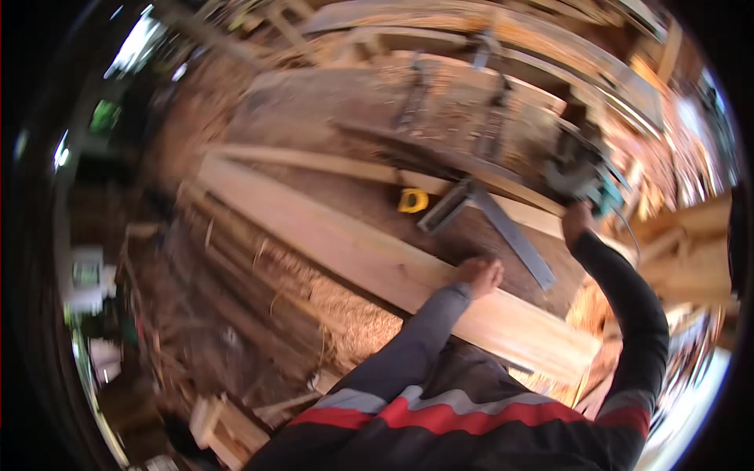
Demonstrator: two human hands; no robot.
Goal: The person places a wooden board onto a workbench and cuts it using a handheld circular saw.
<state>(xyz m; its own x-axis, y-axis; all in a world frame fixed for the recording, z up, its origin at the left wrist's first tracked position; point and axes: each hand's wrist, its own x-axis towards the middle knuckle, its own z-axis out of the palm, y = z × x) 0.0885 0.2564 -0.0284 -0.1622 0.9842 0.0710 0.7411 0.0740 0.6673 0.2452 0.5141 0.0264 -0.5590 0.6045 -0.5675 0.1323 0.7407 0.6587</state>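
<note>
Plank (361, 251) under left hand (481, 275), saw (581, 169) at right hand (580, 220)

Your plank lies slantwise before you, its near end toward your right. Your left hand rests at its far edge, fingers loosely curled; whether they grip the wood cannot be told. Your right hand is at the saw's handle; blur hides whether the fingers close on it. A metal square (510, 235) lies beyond the plank, with a yellow tape measure (412, 200) just beside it. Shavings (353, 314) show below the plank.
</note>
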